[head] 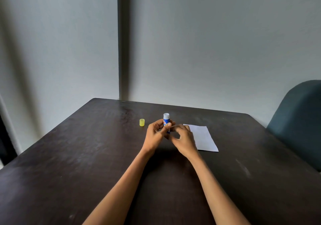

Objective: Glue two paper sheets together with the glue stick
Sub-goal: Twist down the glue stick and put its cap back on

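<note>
A blue and white glue stick [166, 118] stands upright in my left hand [157, 134], whose fingers wrap its lower body; its white top is uncapped. My right hand [182, 137] is just to the right, fingertips at the stick's bottom end. The yellow cap [142, 122] stands on the table to the left of my hands. White paper [203, 137] lies flat to the right, partly hidden behind my right hand; I cannot tell whether it is one sheet or two stacked.
The dark wooden table [86, 155] fills the lower view and meets a grey wall at the back. A dark teal chair back [298, 120] stands at the right edge of the table.
</note>
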The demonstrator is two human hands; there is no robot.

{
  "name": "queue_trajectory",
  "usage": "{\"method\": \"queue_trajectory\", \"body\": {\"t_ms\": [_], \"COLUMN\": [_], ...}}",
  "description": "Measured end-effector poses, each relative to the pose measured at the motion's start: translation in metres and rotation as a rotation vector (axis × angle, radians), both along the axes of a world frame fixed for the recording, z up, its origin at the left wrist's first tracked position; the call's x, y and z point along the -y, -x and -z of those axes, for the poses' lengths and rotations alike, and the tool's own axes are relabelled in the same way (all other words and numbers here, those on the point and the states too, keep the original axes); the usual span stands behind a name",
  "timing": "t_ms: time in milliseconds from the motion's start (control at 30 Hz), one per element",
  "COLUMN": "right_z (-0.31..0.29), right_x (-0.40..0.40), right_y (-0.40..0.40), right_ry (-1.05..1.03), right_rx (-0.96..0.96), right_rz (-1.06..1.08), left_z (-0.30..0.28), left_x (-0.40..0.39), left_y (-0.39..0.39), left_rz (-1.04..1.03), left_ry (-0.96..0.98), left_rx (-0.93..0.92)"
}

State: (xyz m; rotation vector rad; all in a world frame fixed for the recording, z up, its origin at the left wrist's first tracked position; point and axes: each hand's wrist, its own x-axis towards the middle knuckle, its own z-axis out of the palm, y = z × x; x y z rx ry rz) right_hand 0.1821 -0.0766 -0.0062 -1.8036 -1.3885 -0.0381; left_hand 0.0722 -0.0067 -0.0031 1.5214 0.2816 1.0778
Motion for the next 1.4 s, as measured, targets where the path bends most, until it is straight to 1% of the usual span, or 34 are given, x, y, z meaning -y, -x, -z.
{"method": "queue_trajectory", "body": {"t_ms": [67, 100, 167, 267, 333, 400, 467, 533, 600, 667, 733, 833, 867, 1000, 1033, 1100, 1167, 1233, 1333, 1400], "right_z": [0.0000, 0.0004, 0.0017, 0.0022, 0.0017, 0.0009, 0.0005, 0.0017, 0.0036, 0.0039, 0.0030, 0.0020, 0.0023, 0.0032, 0.0028, 0.0019, 0.0017, 0.0035, 0.0045, 0.0043], "right_x": [0.0012, 0.0010, 0.0001, 0.0013, 0.0020, 0.0019, 0.0012, 0.0005, 0.0003, 0.0006, -0.0002, -0.0006, -0.0006, -0.0006, -0.0008, -0.0010, -0.0013, -0.0026, -0.0041, -0.0035], "right_y": [0.0008, 0.0014, 0.0015, 0.0005, -0.0014, -0.0016, -0.0013, -0.0016, -0.0014, 0.0000, 0.0002, -0.0010, -0.0013, 0.0007, 0.0015, 0.0017, 0.0029, 0.0048, 0.0062, 0.0058], "right_ry": [-0.039, -0.048, -0.042, 0.016, -0.007, -0.091, -0.121, -0.089, -0.057, -0.033, -0.053, -0.085, -0.077, -0.051, -0.043, -0.066, -0.089, -0.054, -0.007, 0.028], "right_rx": [0.101, 0.129, 0.119, 0.011, 0.028, 0.081, 0.090, 0.040, -0.024, -0.025, 0.014, 0.076, 0.073, 0.059, 0.087, 0.137, 0.130, 0.094, 0.071, 0.050], "right_rz": [0.144, 0.157, 0.074, -0.102, -0.073, 0.044, 0.122, 0.090, -0.034, -0.115, -0.065, 0.120, 0.140, 0.000, -0.004, 0.072, 0.168, 0.200, 0.152, 0.059], "left_z": [0.0015, 0.0018, 0.0020, 0.0020, 0.0041, 0.0061, 0.0067, 0.0060, 0.0056, 0.0055, 0.0067, 0.0072, 0.0069, 0.0064, 0.0062, 0.0056, 0.0057, 0.0066, 0.0080, 0.0077], "left_x": [0.0016, 0.0019, 0.0004, -0.0033, -0.0045, -0.0032, -0.0010, -0.0006, -0.0029, -0.0054, -0.0061, -0.0027, -0.0018, -0.0033, -0.0040, -0.0026, 0.0006, 0.0022, 0.0004, -0.0005], "left_y": [-0.0027, -0.0035, -0.0037, -0.0017, -0.0033, -0.0065, -0.0091, -0.0093, -0.0069, -0.0042, -0.0041, -0.0073, -0.0084, -0.0059, -0.0046, -0.0039, -0.0053, -0.0070, -0.0062, -0.0049], "left_rz": [0.005, 0.006, -0.002, -0.008, -0.026, -0.029, -0.011, -0.005, -0.019, -0.033, -0.032, -0.012, -0.007, -0.029, -0.031, -0.032, -0.034, -0.047, -0.060, -0.071], "left_ry": [-0.031, -0.051, -0.071, -0.056, -0.075, -0.100, -0.104, -0.097, -0.080, -0.063, -0.055, -0.077, -0.085, -0.074, -0.070, -0.067, -0.066, -0.072, -0.067, -0.054], "left_rx": [-0.016, -0.023, -0.021, 0.000, -0.027, -0.056, -0.060, -0.052, -0.028, -0.001, -0.004, -0.032, -0.038, -0.008, 0.002, 0.004, -0.010, -0.025, -0.034, -0.030]}}
